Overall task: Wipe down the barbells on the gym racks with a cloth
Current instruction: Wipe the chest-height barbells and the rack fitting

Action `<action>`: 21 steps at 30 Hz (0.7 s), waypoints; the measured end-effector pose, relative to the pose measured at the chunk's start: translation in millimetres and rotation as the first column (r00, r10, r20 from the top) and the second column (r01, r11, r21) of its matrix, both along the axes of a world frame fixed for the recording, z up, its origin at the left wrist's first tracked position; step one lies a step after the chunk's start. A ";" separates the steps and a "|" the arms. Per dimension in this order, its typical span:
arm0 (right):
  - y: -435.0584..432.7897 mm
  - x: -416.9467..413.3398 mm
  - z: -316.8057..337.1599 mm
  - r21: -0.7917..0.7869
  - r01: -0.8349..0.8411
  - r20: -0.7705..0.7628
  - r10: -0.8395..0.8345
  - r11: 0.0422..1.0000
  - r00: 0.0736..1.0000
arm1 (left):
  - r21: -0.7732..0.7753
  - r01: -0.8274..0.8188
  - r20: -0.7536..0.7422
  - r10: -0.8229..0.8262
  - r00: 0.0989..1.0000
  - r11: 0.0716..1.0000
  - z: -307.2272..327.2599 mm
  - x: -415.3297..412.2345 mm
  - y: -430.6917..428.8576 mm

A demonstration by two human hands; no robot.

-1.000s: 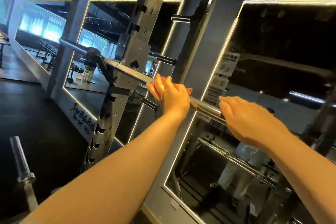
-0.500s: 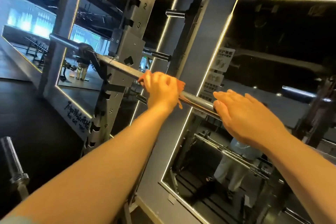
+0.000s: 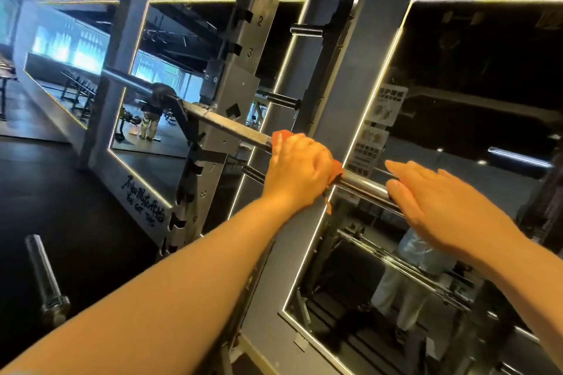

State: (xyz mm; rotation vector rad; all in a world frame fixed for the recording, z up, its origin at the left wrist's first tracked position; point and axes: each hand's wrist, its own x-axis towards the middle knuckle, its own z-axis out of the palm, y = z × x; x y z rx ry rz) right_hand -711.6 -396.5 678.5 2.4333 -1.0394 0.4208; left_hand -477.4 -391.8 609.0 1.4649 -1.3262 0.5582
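A steel barbell (image 3: 362,184) lies across the hooks of a grey numbered rack upright (image 3: 234,91), running from the upper left down to the right. My left hand (image 3: 300,169) grips an orange cloth (image 3: 278,137) wrapped round the bar just right of the upright; only the cloth's edges show past my fingers. My right hand (image 3: 441,207) rests on the bar further right with its fingers straight.
Mirrors edged with light strips (image 3: 374,94) line the wall behind the rack. Short pegs (image 3: 281,99) stick out of the rear post. Another barbell's sleeve (image 3: 45,280) lies low at the left over the dark floor. A person's reflection (image 3: 408,277) shows in the right mirror.
My left hand has slid the cloth a little along the bar, its grip going from fingers spread to closed round the bar. My right hand stays on the bar. The view has shifted slightly.
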 end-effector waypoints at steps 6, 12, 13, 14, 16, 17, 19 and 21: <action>16.8 35.7 2.4 0.021 0.057 0.055 -0.058 0.998 0.997 | 0.046 -0.251 -0.088 0.254 0.963 0.967 7.6 15.1 -22.6; -23.8 81.0 5.8 0.139 0.038 0.055 -0.046 0.990 0.997 | -0.247 0.212 -0.197 -0.263 0.944 0.946 -43.0 -37.0 -8.4; -26.9 81.8 7.4 0.199 0.033 0.086 -0.051 0.979 0.995 | -0.234 0.169 -0.143 -0.205 0.968 0.957 -42.9 -22.0 -11.0; -29.2 81.6 8.3 0.221 0.023 0.104 -0.047 0.975 0.993 | -0.224 0.114 -0.100 -0.140 0.985 0.968 -40.1 -4.3 -15.7; -28.0 81.6 9.3 0.197 0.013 0.085 -0.030 0.980 0.996 | -0.196 0.013 -0.124 -0.038 0.991 0.980 -28.7 35.7 -25.4; -28.5 82.0 9.0 0.191 0.018 0.062 -0.031 0.981 0.998 | -0.182 -0.032 -0.164 0.001 0.986 0.983 -21.9 51.2 -28.4; -26.8 82.6 8.6 0.179 0.025 0.036 -0.032 0.984 0.999 | -0.190 -0.075 -0.253 0.025 0.967 0.979 -12.7 63.3 -34.4; -25.4 82.3 10.2 0.185 0.042 0.043 -0.051 0.982 0.998 | -0.223 -0.068 -0.318 -0.007 0.948 0.972 -12.7 43.6 -38.2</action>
